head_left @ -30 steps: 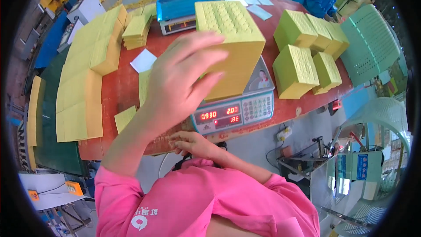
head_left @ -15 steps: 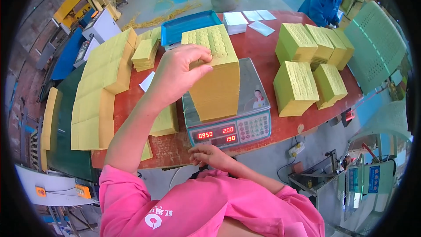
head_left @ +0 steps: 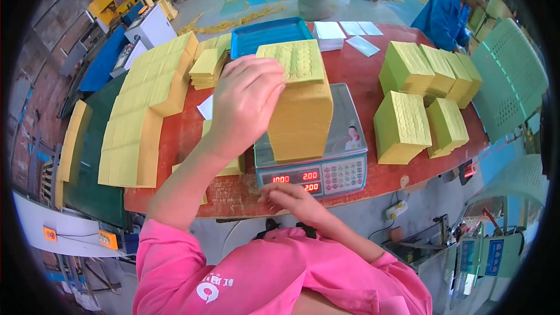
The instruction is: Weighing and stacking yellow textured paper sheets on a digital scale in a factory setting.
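A tall stack of yellow embossed paper [head_left: 300,122] stands on a digital scale [head_left: 344,122]. Its top layer of yellow paper sheets [head_left: 294,61] sits out of line with the sheets below. My left hand [head_left: 248,102] is closed at the left edge of that top layer; its fingertips are partly hidden behind the hand. By the scale's front edge, below the red-lit display, my right hand [head_left: 294,201] hangs with loosely bent fingers and nothing visible in it.
Yellow paper blocks [head_left: 137,122] line the table's left; more stacks [head_left: 402,128] stand at right. Behind the scale are a blue tray [head_left: 268,35] and white sheets [head_left: 329,32]. A person in blue [head_left: 440,17] works beyond, near a green perforated chair [head_left: 510,76].
My left hand has closed over the stack's top left edge, and the top sheets now sit offset. The scale's readout has changed. The whole view has shifted slightly.
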Available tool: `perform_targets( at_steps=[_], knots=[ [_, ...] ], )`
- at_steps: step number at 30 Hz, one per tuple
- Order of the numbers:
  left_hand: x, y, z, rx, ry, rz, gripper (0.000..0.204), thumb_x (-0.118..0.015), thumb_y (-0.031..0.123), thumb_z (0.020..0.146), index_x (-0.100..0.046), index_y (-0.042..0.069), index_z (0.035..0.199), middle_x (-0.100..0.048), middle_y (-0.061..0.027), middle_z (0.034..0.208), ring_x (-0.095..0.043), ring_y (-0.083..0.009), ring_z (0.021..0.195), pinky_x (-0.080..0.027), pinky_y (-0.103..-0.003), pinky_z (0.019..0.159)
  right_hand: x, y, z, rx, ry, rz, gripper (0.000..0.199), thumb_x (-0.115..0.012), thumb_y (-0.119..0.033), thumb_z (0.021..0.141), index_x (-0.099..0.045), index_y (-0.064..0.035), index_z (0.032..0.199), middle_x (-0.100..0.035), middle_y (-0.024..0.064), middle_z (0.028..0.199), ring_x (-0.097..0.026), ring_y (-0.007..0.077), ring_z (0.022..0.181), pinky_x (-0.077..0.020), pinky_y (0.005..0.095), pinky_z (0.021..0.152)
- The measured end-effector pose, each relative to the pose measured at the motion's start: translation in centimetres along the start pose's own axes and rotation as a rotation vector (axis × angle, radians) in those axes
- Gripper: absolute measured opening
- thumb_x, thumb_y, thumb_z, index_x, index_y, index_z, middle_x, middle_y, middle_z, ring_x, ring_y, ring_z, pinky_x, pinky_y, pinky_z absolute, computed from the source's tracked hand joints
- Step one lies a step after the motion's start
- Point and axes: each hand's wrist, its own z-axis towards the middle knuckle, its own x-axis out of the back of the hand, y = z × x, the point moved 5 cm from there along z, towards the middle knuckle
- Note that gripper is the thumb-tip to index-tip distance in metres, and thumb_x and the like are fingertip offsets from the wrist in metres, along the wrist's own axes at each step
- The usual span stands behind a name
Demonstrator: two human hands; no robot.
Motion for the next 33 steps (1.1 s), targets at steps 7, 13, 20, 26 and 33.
perform_targets(
  at_steps=[7, 13, 20, 26, 33],
  knots=[
    [7.2, 5.6, -10.6, -0.182, -0.082, 0.131, 0.017, -0.069, 0.008, 0.08, -0.066, 0.004, 0.097, -0.068, -0.0086, 0.108, -0.064, -0.0247, 0.107, -0.047, -0.047, 0.098, -2.9, -11.3, -2.3, 0.29, -0.142, 0.601, 0.082, -0.059, -0.055, 0.089, -0.035, 0.0017, 0.143, -0.052, 0.0209, 0.136, -0.054, 0.0349, 0.123, -0.0468, 0.0461, 0.102],
    [9.2, 3.9, -17.7, 0.369, 0.148, -0.254, 0.03, -0.067, 0.019, 0.089, -0.063, 0.001, 0.112, -0.066, -0.0079, 0.111, -0.057, -0.0208, 0.117, -0.042, -0.04, 0.103, -5.7, -7.8, 1.6, 0.088, 0.174, 0.342, 0.049, -0.05, -0.003, 0.09, -0.039, 0.0049, 0.138, -0.054, 0.0186, 0.133, -0.056, 0.0288, 0.121, -0.0474, 0.0414, 0.101],
    [10.1, -2.8, -39.4, 1.668, 0.45, -0.89, 0.029, -0.065, 0.019, 0.09, -0.065, -0.001, 0.11, -0.066, -0.0013, 0.095, -0.058, -0.007, 0.086, -0.045, -0.023, 0.077, -12.1, 4.2, 10.4, -0.249, -0.039, 0.073, 0.041, -0.053, -0.001, 0.092, -0.048, 0.0056, 0.131, -0.058, 0.0131, 0.125, -0.058, 0.0177, 0.112, -0.0481, 0.0331, 0.093],
    [13.6, -9.6, -45.7, 1.692, 0.29, -0.398, 0.016, -0.067, 0.017, 0.087, -0.068, 0.001, 0.087, -0.063, 0.001, 0.075, -0.057, -0.0059, 0.071, -0.043, -0.023, 0.063, -15.0, 9.0, 17.7, -0.228, -0.056, -0.189, 0.032, -0.058, -0.003, 0.09, -0.055, 0.0048, 0.121, -0.066, 0.0061, 0.086, -0.061, 0.0099, 0.067, -0.0466, 0.0227, 0.054],
    [11.5, -15.1, -48.3, 1.562, 0.069, -0.064, 0.02, -0.07, 0.021, 0.078, -0.068, 0.001, 0.076, -0.062, -0.0031, 0.063, -0.056, -0.011, 0.06, -0.045, -0.03, 0.058, -13.8, 11.3, 20.3, 0.002, 0.241, -0.633, 0.052, -0.066, -0.008, 0.085, -0.049, -0.001, 0.134, -0.065, 0.0085, 0.075, -0.063, 0.0146, 0.067, -0.0507, 0.0293, 0.06]
  ],
)
